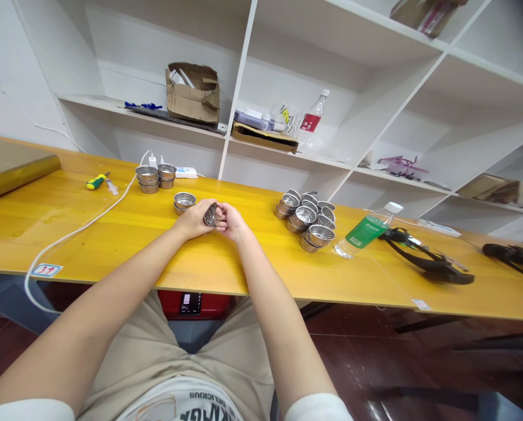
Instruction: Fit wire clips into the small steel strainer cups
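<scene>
A small perforated metal cup [210, 215] is held up tilted just over the table. My left hand [193, 221] is closed around its left side. The fingers of my right hand [230, 221] are curled against its right side. Just left of my hands stands a short stack of similar cups [184, 201]. Two more stacks, a left one [147, 177] and a right one [167, 174], are farther back. To the right of my hands, several stacked cups [305, 217] form a cluster. The palms and undersides of my fingers are partly hidden.
On the yellow table [125, 234] lie a screwdriver [96, 182], a white cable [86, 225] and a green-labelled bottle [369, 231], which leans over. Black straps [432, 263] lie farther right. White shelving [287, 155] rises behind. A phone [191, 303] rests below the table edge.
</scene>
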Demonstrator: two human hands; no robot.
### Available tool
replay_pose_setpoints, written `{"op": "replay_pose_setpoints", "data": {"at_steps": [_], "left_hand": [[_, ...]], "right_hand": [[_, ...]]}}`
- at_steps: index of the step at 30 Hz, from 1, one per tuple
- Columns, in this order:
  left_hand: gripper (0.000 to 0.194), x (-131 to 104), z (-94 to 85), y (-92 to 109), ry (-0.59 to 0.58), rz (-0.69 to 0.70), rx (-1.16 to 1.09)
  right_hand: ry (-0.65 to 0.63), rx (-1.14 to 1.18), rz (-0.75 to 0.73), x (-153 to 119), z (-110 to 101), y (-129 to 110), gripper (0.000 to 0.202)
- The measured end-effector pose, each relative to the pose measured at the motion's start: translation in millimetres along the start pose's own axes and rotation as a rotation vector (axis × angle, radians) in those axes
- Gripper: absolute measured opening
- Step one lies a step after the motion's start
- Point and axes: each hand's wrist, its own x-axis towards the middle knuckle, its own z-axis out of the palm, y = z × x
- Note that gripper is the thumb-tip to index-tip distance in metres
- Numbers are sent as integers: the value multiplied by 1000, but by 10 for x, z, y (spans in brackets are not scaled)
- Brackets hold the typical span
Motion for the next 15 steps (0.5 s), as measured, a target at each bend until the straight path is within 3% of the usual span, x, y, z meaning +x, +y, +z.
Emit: {"op": "replay_pose_setpoints", "data": {"at_steps": [15], "left_hand": [[70, 3, -10, 26, -37, -77, 6]], "right_hand": [[18, -64, 14, 2, 18, -6, 42]]}}
